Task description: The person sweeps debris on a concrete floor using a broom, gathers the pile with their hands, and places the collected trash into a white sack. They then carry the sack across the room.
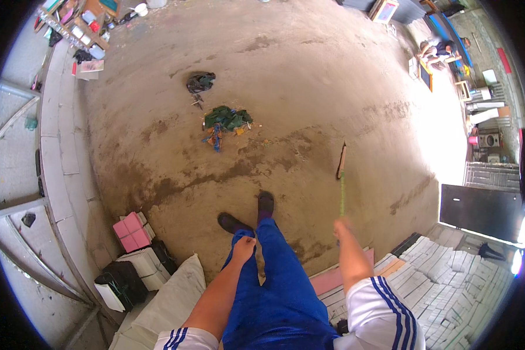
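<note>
My right hand [342, 226] is wrapped round the green handle of a broom [342, 192], held out to the right of my legs. The broom's narrow, brownish head [341, 161] reaches the bare floor ahead; bristles are too small to make out. My left hand [244, 248] hangs in front of my left thigh, its fingers curled, with nothing visible in them. Ahead of my feet lies a heap of litter [226, 121], with dark green scraps, blue pieces and small orange bits. Just beyond it is a crumpled black plastic bag [200, 82].
White stacked blocks [455, 280] fill the lower right, beside a dark panel [478, 213]. At lower left are pink packs [132, 231], a black bundle [121, 282] and a pale sack [178, 294]. A cluttered shelf [76, 26] stands far left; another person [439, 52] is far right.
</note>
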The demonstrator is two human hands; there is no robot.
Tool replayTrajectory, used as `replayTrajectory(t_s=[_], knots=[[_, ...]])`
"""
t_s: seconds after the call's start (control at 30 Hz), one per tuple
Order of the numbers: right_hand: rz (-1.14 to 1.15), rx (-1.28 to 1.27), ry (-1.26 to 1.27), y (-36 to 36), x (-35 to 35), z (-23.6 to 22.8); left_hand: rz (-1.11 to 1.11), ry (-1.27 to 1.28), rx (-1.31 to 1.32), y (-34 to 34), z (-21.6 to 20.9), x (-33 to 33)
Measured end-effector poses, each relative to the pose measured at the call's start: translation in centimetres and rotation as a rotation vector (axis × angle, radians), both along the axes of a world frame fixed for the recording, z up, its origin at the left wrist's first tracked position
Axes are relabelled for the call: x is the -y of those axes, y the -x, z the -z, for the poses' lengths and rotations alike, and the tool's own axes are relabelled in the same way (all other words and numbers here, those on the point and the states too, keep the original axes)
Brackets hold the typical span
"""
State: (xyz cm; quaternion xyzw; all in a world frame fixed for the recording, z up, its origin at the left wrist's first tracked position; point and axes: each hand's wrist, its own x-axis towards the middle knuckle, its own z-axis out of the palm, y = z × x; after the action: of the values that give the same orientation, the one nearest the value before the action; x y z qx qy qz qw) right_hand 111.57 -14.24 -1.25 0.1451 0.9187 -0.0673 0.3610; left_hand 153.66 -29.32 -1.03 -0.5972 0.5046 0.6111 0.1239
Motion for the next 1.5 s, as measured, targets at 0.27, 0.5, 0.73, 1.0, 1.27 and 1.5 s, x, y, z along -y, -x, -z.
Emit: replayTrajectory(t_s=[0.27, 0.5, 0.73, 1.0, 1.27, 1.5], knots=[[-0.629, -0.019, 0.076, -11.2, 15.0, 2.0, 0.083, -0.041, 0.049, -1.1, 2.0, -1.3], [-0.448, 0.101, 0.385, -11.8, 13.1, -4.8, 0.165, -0.013, 0.125, 1.7, -3.9, 2.2], [-0.568, 0.001, 0.170, -8.9, 15.0, -2.8, 0.127, 0.044, 0.080, 1.7, -1.5, 1.9], [-0.453, 0.125, 0.334, -20.6, 22.7, -1.7, 0.092, 0.006, 0.075, 2.1, -1.1, 2.3], [-0.445, 0.107, 0.387, -12.5, 17.6, -5.0, 0.063, 0.127, 0.073, 3.9, -2.2, 3.9], [-0.545, 0.081, 0.180, -14.8, 21.8, -1.9, -0.029, 0.029, 0.044, 3.9, 0.6, 5.1]])
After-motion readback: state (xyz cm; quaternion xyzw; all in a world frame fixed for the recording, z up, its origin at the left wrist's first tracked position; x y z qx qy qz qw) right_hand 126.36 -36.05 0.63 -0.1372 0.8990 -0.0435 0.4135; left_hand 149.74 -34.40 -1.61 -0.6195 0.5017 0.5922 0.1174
